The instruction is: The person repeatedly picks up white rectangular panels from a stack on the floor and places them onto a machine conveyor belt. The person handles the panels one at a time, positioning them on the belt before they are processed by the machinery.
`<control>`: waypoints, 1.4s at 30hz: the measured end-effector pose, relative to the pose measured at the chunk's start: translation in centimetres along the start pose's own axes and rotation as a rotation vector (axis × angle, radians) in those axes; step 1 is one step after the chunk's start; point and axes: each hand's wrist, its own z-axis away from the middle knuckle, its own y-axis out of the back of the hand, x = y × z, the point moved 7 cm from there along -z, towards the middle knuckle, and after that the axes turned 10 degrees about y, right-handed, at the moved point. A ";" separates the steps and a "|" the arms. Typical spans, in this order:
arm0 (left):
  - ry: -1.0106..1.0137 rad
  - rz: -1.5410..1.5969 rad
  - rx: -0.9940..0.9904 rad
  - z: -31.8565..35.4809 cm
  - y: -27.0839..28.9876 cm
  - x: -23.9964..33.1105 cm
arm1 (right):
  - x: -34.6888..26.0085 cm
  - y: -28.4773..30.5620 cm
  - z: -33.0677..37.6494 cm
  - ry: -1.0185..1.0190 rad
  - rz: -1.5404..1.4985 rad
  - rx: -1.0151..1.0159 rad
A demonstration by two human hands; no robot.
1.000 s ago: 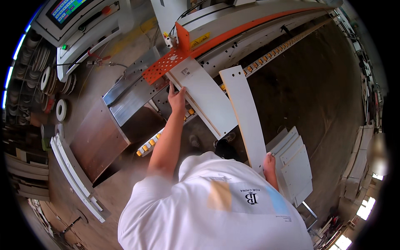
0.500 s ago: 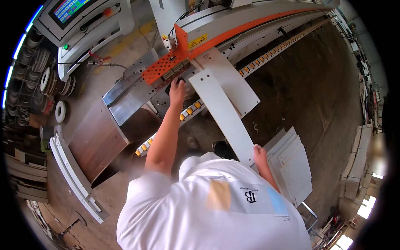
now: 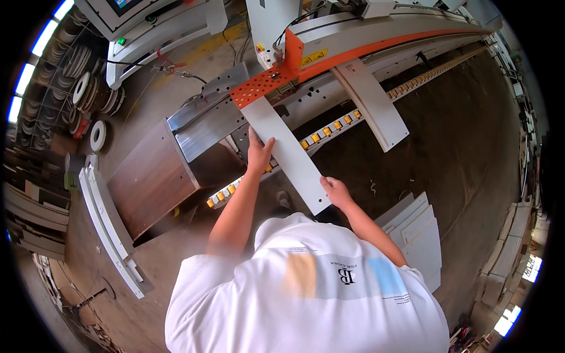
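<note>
A long white board (image 3: 291,157) slopes from the machine toward me, its far end meeting the orange perforated plate (image 3: 263,86). My left hand (image 3: 259,154) grips the board's left edge about midway, thumb on the top face and the other fingers along the side. Near the board's close end, my right hand (image 3: 335,191) is closed on the right edge, with its fingers partly hidden beneath. A small hole shows in the near corner. Further right, another pale board (image 3: 371,105) sticks out from under the machine's orange-edged beam (image 3: 376,47).
A rail with yellow rollers (image 3: 326,132) runs under both boards. Several white panels (image 3: 415,226) are stacked at my right. To the left stand a brown wooden box (image 3: 150,182) and long white strips (image 3: 109,229). A control cabinet (image 3: 168,35) is at the far left.
My left hand has left the machine and taken the board's left edge. The board has swung left, its far end now at the orange plate. The other board has shifted right along the beam.
</note>
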 end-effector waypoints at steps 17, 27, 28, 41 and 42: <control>0.222 0.434 -0.025 -1.4 0.2 1.7 | 15.8 4.4 16.3 -0.614 -0.363 0.254; 0.183 0.219 0.054 -0.8 0.3 1.1 | 14.4 4.6 18.9 -0.544 -0.226 0.198; 0.213 0.222 0.040 -0.4 0.3 1.4 | 14.5 4.3 18.4 -0.536 -0.269 0.204; 0.209 0.529 0.005 -2.0 -2.3 0.8 | 15.8 4.7 16.0 -0.594 -0.292 0.143; 0.215 0.523 0.006 -2.2 -2.6 0.9 | 16.4 4.8 16.2 -0.605 -0.303 0.139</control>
